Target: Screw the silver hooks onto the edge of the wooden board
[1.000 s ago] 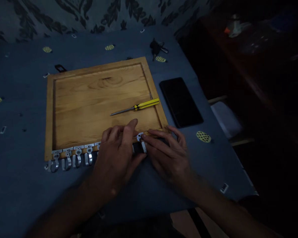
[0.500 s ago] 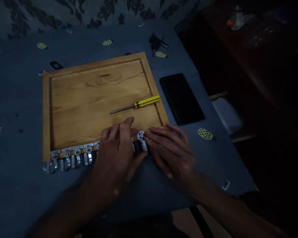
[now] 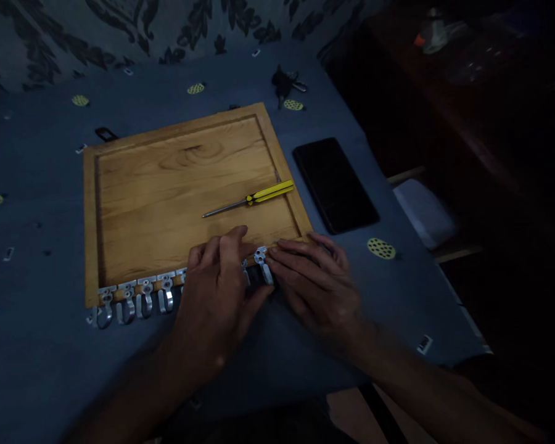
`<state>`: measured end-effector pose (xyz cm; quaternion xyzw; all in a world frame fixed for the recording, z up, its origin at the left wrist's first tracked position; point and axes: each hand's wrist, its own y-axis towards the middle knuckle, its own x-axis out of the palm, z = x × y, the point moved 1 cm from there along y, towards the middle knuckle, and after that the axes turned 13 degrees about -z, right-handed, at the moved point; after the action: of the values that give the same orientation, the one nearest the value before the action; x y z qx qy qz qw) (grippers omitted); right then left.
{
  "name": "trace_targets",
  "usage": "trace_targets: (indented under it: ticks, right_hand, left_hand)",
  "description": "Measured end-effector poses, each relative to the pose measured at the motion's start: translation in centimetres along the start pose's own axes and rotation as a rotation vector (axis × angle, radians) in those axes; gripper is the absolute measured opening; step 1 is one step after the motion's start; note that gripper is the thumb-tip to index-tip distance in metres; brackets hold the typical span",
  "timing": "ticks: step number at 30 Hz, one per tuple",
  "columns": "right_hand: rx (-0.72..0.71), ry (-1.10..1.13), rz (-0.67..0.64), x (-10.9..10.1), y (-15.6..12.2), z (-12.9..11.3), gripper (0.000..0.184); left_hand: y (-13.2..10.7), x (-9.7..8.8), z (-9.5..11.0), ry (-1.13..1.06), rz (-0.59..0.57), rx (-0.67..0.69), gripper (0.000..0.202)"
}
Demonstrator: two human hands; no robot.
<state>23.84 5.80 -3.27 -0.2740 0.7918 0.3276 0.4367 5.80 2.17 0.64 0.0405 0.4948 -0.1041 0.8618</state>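
A framed wooden board [image 3: 185,191] lies on the table, with several metal hooks [image 3: 166,293] in a row along its near edge. My left hand [image 3: 213,290] bends over that edge, thumb and fingers closed around a metal hook [image 3: 262,262] toward the right end. My right hand [image 3: 317,283] is at the same hook's right side, its fingers pressed together against the frame edge and touching the hook. Whether it pinches anything is hidden. On the board rests a screwdriver [image 3: 250,198] with a yellow and black handle, its tip pointing left.
A black phone [image 3: 335,185] lies right of the board on the blue tablecloth [image 3: 32,296]. Keys [image 3: 287,83] sit beyond the far right corner. A black loop [image 3: 105,134] shows at the far left. Right of the table edge is a dark area with a white object [image 3: 423,213].
The camera view has shifted slightly. Both hands stay at the same hook on the near edge, with almost no movement; the screwdriver lies where it was.
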Motion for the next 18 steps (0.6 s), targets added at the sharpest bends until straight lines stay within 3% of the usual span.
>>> trace_targets:
  ticks: [18]
  right_hand:
    - [-0.018,-0.009,0.022,0.02,0.27,-0.03,0.027]
  left_hand:
    - [0.14,-0.4,0.07,-0.016,-0.054,-0.025,0.058]
